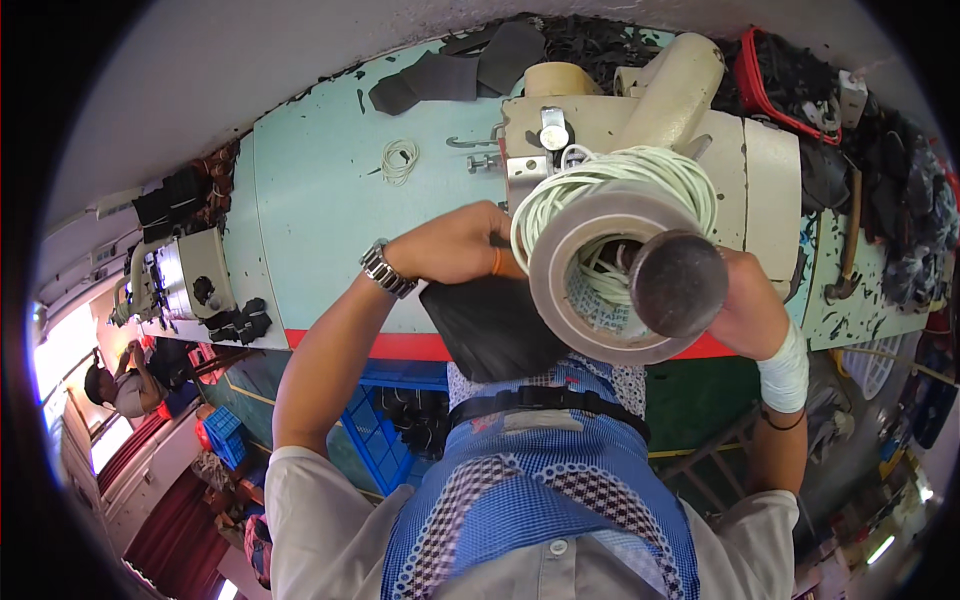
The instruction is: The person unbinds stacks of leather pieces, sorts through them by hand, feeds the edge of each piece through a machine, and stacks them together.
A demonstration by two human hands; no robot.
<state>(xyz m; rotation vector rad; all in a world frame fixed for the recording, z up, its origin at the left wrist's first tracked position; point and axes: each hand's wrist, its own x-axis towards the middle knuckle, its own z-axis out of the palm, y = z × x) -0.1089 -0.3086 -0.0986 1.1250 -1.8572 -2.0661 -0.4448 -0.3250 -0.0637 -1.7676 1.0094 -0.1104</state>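
Observation:
A beige sewing-type machine (pixel 650 115) stands on the pale green table. Rising from it toward me are a coil of pale cord (pixel 620 175), a roll of tape (pixel 560 290) and a dark round disc (pixel 680 284), which cover its working area. My left hand (pixel 455 245), with a watch at the wrist and an orange band on a finger, is closed at a black leather-like piece (pixel 490 325) that hangs over the table's red front edge. Its fingertips are hidden behind the roll. My right hand (pixel 745 305) is beside the disc; its fingers are out of sight behind it.
A small coil of cord (pixel 399 161) lies on the table (pixel 320 220), with black sheets (pixel 440 75) at the back. To the right are a red basket (pixel 760 85) of black scraps and a hammer (pixel 850 240). A blue crate (pixel 375 435) stands below. Another person (pixel 135 385) is far left.

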